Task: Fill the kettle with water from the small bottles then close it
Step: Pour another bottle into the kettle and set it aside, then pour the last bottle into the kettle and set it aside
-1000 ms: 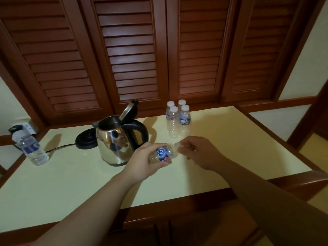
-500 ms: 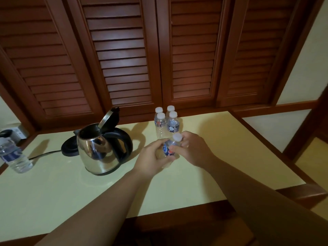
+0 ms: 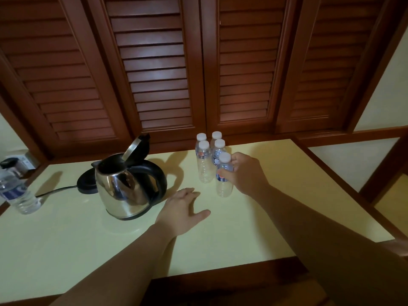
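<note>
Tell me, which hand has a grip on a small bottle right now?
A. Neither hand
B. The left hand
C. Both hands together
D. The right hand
D: the right hand curls round the small bottle standing at the front of the group, while the left hand lies open, away from every bottle, beside the kettle.

Silver kettle w/ black handle, white-capped clear bottles, pale-yellow table.
</note>
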